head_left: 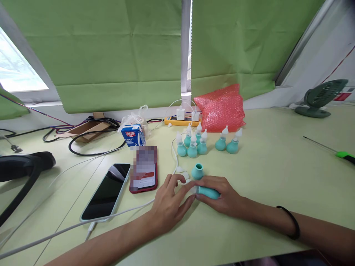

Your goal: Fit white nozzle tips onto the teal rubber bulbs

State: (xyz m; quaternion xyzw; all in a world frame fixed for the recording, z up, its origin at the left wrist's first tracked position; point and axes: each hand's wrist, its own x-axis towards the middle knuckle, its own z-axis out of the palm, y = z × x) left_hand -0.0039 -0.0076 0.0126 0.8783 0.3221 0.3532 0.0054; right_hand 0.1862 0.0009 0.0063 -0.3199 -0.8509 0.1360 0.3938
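My right hand [223, 194] is closed around a teal rubber bulb [209, 192] that lies on its side, squeezed out of round. At the bulb's mouth is a clear plastic nozzle piece [193, 189], pinched by the thumb and finger of my left hand [172, 203]. My fingers partly cover the joint between the two. Just behind them stands a loose teal bulb [197, 172] with its round mouth facing up. Small whitish clear parts [183, 173] lie beside my left fingertips. Farther back are several bulb nasal aspirators [192, 147] with clear tips, all upright.
Two phones, one dark-screened [107, 192] and one red-cased [144, 173], lie left of my hands, with a white cable [122, 212] crossing. Behind are a milk carton [133, 135], a power strip [173, 121] and red bubble wrap [222, 109]. A screwdriver [344, 156] and fan [318, 98] are right.
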